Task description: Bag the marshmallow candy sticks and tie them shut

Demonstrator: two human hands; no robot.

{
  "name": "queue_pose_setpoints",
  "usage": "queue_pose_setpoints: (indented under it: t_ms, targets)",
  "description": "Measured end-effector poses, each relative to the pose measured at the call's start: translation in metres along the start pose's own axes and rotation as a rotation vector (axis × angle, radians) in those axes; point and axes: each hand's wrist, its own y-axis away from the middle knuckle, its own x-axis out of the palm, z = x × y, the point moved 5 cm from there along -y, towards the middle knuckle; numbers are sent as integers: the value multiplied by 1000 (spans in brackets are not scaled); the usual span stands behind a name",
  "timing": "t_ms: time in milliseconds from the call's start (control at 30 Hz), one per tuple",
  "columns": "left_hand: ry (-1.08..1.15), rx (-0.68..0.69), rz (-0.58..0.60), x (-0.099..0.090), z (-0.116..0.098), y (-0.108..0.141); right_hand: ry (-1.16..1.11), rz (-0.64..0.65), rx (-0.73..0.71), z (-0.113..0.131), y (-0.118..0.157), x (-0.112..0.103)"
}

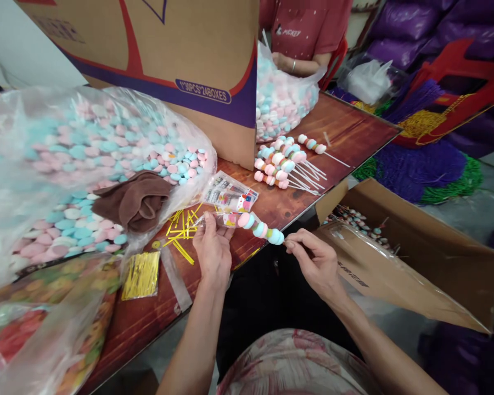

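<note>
A candy skewer [260,229] of pink, white, blue and green pieces lies level over the table's front edge. My right hand [313,258] pinches its stick end at the right. My left hand [214,247] holds a clear plastic wrapper [229,220] with a printed patch, whose right end meets the pink end of the skewer. Just behind it rests a stack of printed clear wrappers [228,192]. Loose yellow twist ties [183,230] lie left of my left hand, and a packet of ties [141,276] is nearer the front.
Finished skewers [286,162] are piled near a tall carton [168,71]. Bags of marshmallows [107,137] and a brown cloth [135,200] fill the left. A person [304,38] sits across the table [354,131]. An open box [411,263] with skewers stands at the right.
</note>
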Motion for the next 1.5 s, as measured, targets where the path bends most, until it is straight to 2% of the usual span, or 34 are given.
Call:
queue_pose_setpoints:
  t_ms: [200,400,500,667,800,1100,1233,1367,1500]
  targets:
    - [-9,-4,9,0,0,-1,175,25,-149,-2,6,-2]
    - [-109,152,82,5,-7,2,296,104,-235,9,3,-6]
    - [-167,251,114,8,-10,6,263,106,-212,10,2,-6]
    - [-219,334,95,9,-10,12,208,27,-112,2,2,-4]
    - [-182,388,59,8,-9,15,213,72,-108,2,3,3]
    - [-167,245,173,13,6,23,261,60,-149,7,3,19]
    - [-154,90,207,16,10,26,300,24,-184,8,4,24]
    - [-163,-26,325,24,19,33,309,11,-143,9,3,39]
    - [-108,-63,345,24,24,38,202,-13,-45,9,-4,52]
